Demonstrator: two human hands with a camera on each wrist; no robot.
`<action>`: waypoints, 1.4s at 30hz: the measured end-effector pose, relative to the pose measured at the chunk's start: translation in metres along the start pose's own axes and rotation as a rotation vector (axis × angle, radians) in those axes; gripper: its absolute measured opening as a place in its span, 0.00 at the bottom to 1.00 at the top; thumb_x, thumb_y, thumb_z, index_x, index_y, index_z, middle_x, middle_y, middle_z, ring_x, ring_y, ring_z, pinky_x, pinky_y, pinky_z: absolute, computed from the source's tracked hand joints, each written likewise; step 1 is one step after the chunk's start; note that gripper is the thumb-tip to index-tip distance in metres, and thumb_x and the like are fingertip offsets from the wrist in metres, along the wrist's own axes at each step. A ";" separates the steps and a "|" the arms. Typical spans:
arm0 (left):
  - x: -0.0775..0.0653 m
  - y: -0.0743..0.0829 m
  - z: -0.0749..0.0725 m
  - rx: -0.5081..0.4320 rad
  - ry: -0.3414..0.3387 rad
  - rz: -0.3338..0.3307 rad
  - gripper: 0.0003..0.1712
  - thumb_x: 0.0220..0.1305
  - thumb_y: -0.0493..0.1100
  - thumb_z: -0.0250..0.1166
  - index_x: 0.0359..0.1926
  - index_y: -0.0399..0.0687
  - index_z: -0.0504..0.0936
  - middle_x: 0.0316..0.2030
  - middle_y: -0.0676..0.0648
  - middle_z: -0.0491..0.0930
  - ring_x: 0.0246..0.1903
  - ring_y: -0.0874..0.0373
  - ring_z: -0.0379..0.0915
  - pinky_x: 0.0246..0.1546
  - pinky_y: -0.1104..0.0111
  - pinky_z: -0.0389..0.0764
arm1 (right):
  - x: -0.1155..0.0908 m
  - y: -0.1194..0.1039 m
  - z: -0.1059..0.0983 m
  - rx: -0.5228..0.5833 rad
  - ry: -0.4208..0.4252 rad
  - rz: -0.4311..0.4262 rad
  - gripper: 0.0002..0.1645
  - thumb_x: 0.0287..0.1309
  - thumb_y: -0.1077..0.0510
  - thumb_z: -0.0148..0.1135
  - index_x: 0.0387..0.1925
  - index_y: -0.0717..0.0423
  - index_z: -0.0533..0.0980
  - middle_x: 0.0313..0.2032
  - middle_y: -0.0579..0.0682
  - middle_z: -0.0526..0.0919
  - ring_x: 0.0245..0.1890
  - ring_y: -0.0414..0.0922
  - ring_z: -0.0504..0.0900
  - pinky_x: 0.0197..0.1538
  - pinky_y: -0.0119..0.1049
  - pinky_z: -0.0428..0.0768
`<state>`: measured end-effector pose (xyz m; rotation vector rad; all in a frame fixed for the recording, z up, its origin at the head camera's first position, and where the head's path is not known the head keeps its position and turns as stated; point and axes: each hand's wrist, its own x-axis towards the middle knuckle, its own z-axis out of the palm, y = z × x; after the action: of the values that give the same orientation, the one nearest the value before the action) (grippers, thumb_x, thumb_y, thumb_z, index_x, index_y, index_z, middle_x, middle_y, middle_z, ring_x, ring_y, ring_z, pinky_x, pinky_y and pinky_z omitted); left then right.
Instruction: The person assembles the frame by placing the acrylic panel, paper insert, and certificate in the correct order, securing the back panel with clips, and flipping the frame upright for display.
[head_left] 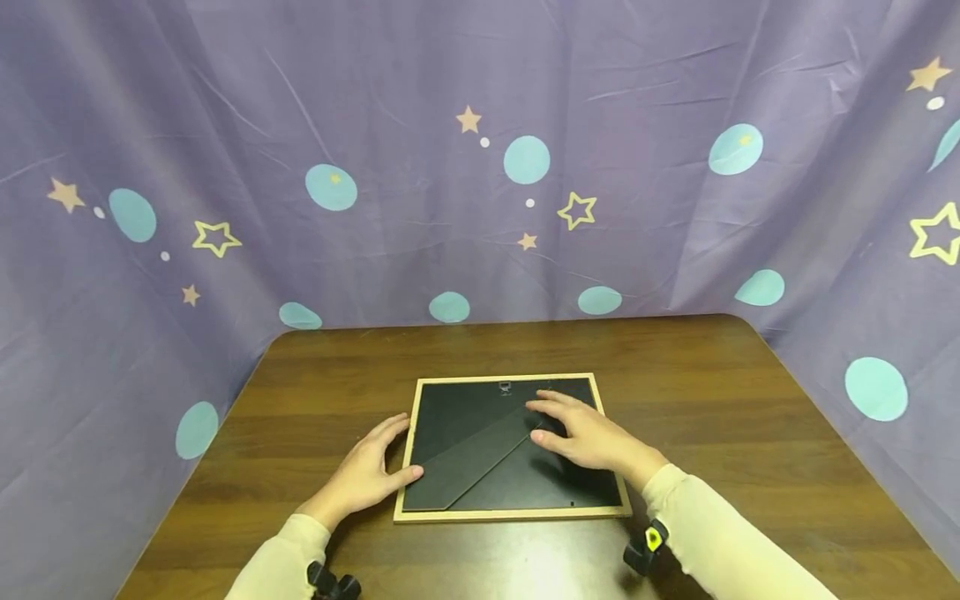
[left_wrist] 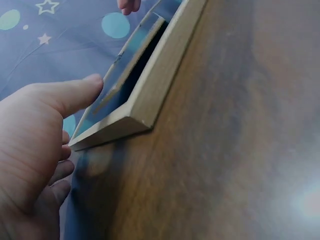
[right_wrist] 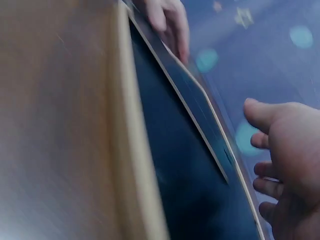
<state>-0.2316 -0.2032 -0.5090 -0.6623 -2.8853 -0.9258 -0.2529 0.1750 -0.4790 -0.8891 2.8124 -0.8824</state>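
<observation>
A picture frame (head_left: 517,514) with a light wooden rim lies face down on the table. Its black backing board (head_left: 457,412) faces up, and a flat black stand leg (head_left: 465,467) runs diagonally across it. At the frame's left side is my left hand (head_left: 358,477), thumb over the rim and fingers spread along the outer edge; firm contact is unclear. My right hand (head_left: 588,435) hovers above the upper right of the backing, fingers spread, near the leg's top end. In the right wrist view that right hand (right_wrist: 295,150) holds nothing.
A small metal hanger (head_left: 505,387) sits at the backing's far edge. The brown wooden table (head_left: 735,433) extends around the frame. Behind and beside it hangs a purple curtain (head_left: 420,208) with stars and dots.
</observation>
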 end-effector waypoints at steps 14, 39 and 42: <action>-0.008 -0.003 0.008 0.064 0.047 0.060 0.42 0.57 0.60 0.68 0.65 0.40 0.71 0.67 0.45 0.65 0.63 0.42 0.63 0.59 0.45 0.68 | 0.000 -0.035 0.042 -0.016 -0.076 -0.010 0.38 0.65 0.37 0.53 0.70 0.51 0.63 0.72 0.53 0.56 0.71 0.53 0.54 0.67 0.56 0.60; -0.005 -0.002 0.005 0.256 0.016 0.141 0.36 0.61 0.64 0.62 0.64 0.49 0.73 0.67 0.44 0.64 0.64 0.46 0.63 0.55 0.47 0.72 | -0.004 -0.031 0.051 -0.046 -0.085 -0.049 0.50 0.59 0.28 0.53 0.73 0.51 0.57 0.73 0.52 0.53 0.73 0.52 0.48 0.69 0.55 0.56; -0.005 -0.002 0.005 0.268 0.006 0.144 0.36 0.62 0.64 0.61 0.64 0.49 0.72 0.68 0.44 0.64 0.64 0.45 0.63 0.54 0.47 0.72 | -0.004 -0.030 0.052 -0.044 -0.085 -0.048 0.50 0.58 0.28 0.53 0.73 0.50 0.56 0.73 0.52 0.52 0.73 0.52 0.48 0.68 0.56 0.56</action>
<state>-0.2275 -0.2036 -0.5149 -0.8237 -2.8362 -0.5115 -0.2226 0.1308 -0.5069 -0.9794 2.7588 -0.7719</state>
